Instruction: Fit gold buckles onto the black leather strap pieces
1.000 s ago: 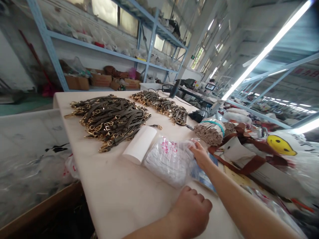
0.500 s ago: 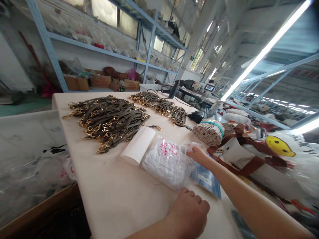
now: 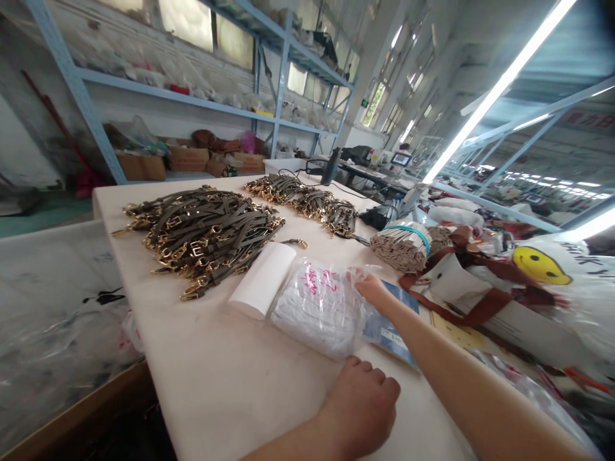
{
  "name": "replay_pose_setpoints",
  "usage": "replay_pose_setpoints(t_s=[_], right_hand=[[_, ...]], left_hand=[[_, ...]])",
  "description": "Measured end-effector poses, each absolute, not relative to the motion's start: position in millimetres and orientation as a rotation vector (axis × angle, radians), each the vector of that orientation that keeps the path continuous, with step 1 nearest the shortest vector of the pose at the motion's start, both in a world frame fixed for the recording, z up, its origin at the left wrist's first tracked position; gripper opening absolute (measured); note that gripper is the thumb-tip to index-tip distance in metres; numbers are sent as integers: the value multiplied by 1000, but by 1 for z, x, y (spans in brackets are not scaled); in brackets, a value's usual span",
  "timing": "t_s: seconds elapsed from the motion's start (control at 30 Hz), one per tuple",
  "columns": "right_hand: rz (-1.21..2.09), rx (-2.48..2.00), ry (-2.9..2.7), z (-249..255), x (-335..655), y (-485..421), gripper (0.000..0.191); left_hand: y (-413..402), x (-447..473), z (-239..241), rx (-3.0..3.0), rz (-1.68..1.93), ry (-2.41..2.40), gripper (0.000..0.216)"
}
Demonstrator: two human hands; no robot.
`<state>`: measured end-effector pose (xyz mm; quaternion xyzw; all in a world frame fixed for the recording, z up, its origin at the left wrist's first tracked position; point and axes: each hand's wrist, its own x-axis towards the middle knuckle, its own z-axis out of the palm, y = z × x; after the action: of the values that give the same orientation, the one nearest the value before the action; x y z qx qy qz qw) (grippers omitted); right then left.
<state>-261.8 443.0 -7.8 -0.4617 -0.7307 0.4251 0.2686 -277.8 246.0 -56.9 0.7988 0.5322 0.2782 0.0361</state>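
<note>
Head view: the right hand (image 3: 372,293) pinches the gathered right edge of a clear plastic bag (image 3: 314,314) of pale, folded-looking contents with pink writing on top, just as it did half a second ago. The left hand (image 3: 362,406) is curled into a fist by the bag's near edge, knuckles up, much as in both earlier frames; its underside is hidden, so I cannot tell whether it holds anything, or whether it touches the plastic. The bag lies on the pale table (image 3: 206,358), its place hardly altered, just beside the white roll (image 3: 263,278). A blue flat packet (image 3: 382,333) lies on its other side, partly under the right forearm; more of it shows than one second ago, and its far end has come into sight beyond the wrist. The pile of straps (image 3: 206,234) with gold-coloured buckles and the bundle (image 3: 398,248) with a teal band lie as before. The whole scene sits slightly farther left than half a second ago, as the camera has shifted a little
</note>
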Motion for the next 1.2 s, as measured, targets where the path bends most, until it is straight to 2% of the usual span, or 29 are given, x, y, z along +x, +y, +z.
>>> replay_pose_setpoints(t_s=[0.4, 0.77, 1.0, 1.1, 1.2], right_hand=[[1451, -1339, -1822, 20, -242, 437, 11], [1503, -1187, -1375, 22, -262, 437, 19], [1522, -1225, -1226, 35, -231, 402, 19], [1488, -1244, -1203, 45, -205, 378, 18], [1417, -1253, -1226, 55, -170, 345, 17]], left_hand=[[246, -279, -58, 2452, 886, 1630, 11], [245, -279, -58, 2432, 894, 1624, 6], [245, -279, -57, 2420, 865, 1639, 10], [243, -280, -53, 2371, 876, 1630, 14], [241, -281, -47, 2120, 1013, 1555, 29]])
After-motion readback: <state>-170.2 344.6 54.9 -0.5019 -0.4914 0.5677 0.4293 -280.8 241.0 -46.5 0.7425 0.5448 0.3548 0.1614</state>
